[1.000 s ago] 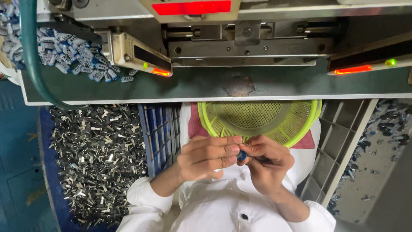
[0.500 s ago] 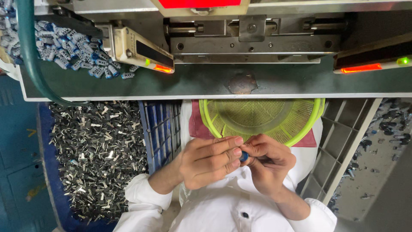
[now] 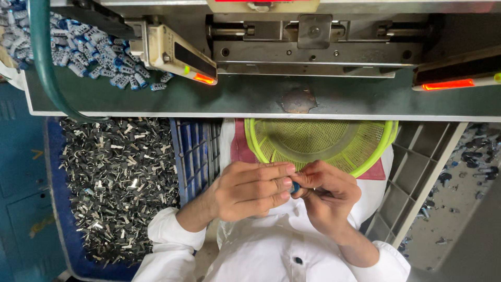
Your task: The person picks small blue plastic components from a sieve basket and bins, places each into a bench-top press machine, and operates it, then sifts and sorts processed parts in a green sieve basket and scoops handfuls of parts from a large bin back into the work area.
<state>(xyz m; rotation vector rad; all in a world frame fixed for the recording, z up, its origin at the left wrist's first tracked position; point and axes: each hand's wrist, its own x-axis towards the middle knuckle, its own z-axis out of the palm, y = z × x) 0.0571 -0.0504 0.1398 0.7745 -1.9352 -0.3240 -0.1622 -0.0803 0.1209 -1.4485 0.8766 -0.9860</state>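
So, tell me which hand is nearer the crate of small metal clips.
Left. The left hand is just beside the crate of metal clips; the right hand lies beyond it, under the green basket.

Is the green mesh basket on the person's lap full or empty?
Empty as far as visible: the green mesh basket shows bare mesh inside; its far part is hidden under the machine table.

A dark green bench top runs across under a grey metal machine, two orange lamps glowing. Below left, a blue crate; right, grey floor.
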